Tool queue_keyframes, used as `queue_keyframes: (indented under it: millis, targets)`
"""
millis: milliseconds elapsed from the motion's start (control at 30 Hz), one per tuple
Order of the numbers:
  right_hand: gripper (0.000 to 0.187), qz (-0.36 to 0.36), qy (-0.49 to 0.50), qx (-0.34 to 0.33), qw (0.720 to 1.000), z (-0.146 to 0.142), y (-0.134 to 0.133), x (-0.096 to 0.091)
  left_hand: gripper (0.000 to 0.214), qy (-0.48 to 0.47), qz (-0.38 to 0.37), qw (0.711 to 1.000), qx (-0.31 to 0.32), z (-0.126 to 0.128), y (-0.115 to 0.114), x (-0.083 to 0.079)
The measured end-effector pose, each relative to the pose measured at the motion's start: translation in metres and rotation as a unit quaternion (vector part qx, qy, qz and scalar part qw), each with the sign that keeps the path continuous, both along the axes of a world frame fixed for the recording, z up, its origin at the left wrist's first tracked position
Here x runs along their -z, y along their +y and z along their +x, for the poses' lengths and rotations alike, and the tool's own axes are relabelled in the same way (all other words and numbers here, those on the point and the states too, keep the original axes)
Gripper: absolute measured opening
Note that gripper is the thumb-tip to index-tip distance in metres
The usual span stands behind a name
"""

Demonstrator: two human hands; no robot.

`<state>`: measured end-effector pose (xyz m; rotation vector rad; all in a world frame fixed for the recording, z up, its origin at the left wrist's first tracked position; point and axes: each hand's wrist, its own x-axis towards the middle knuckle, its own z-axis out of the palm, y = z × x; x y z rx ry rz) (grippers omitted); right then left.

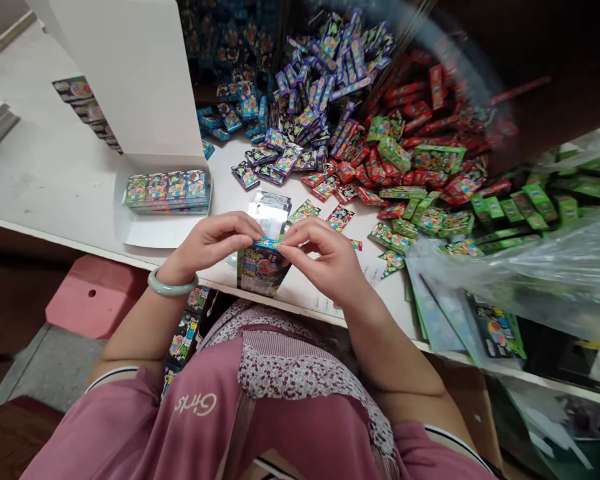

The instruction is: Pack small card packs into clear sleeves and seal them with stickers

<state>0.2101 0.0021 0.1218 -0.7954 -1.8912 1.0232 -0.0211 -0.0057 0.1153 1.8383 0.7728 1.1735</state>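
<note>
My left hand (217,240), with a pale green bangle on the wrist, pinches the left end of a small blue candy box (267,243). At its right end my right hand (325,257) pinches too, thumb and forefinger closed. Directly below the box is a dark printed pouch (263,272) at the table's front edge; whether the box touches its mouth I cannot tell. Just beyond my fingers lie silvery pouches (270,208). Flat green (305,212) and red packets (340,217) lie beside my right hand.
A white carton (165,230) with its lid raised holds rows of small boxes (165,188) at the left. Blue (247,107), purple (325,87), red (425,113) and green boxes (540,200) are heaped behind. Clear plastic (540,260) covers pouches at the right. A pink stool (93,297) stands below.
</note>
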Motion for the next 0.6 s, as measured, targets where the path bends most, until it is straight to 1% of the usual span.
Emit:
queue_keyframes:
  millis: [100,167,267,333,400,433,500,600]
  targets:
    - [0.002,0.092,-0.022,-0.029,0.995,0.006,0.0,0.004,0.013,0.008,0.057,0.998,-0.009,-0.004,-0.004,0.011]
    - [0.01,0.152,-0.033,-0.036,0.987,0.008,0.0,0.011,0.01,0.008,0.078,0.996,-0.036,-0.004,-0.007,0.018]
    - [0.02,0.203,-0.034,0.001,0.979,0.008,-0.001,0.022,0.007,-0.004,0.073,0.995,-0.067,0.001,-0.008,0.026]
    - [0.021,0.208,-0.029,0.029,0.977,0.006,-0.001,0.029,0.017,-0.018,0.058,0.994,-0.089,0.005,-0.007,0.031]
    - [0.02,0.187,-0.013,0.041,0.981,0.003,-0.002,0.035,0.029,-0.025,0.049,0.992,-0.112,0.009,-0.006,0.034]
    - [0.02,0.169,-0.001,0.044,0.985,0.001,-0.002,0.037,0.03,-0.021,0.048,0.992,-0.118,0.01,-0.006,0.034]
    - [0.017,0.142,0.025,0.056,0.988,-0.003,-0.003,0.042,0.022,-0.009,0.053,0.991,-0.119,0.011,-0.005,0.034]
    - [0.014,0.142,0.034,0.071,0.987,-0.008,-0.003,0.045,0.011,-0.007,0.053,0.992,-0.118,0.011,-0.003,0.034]
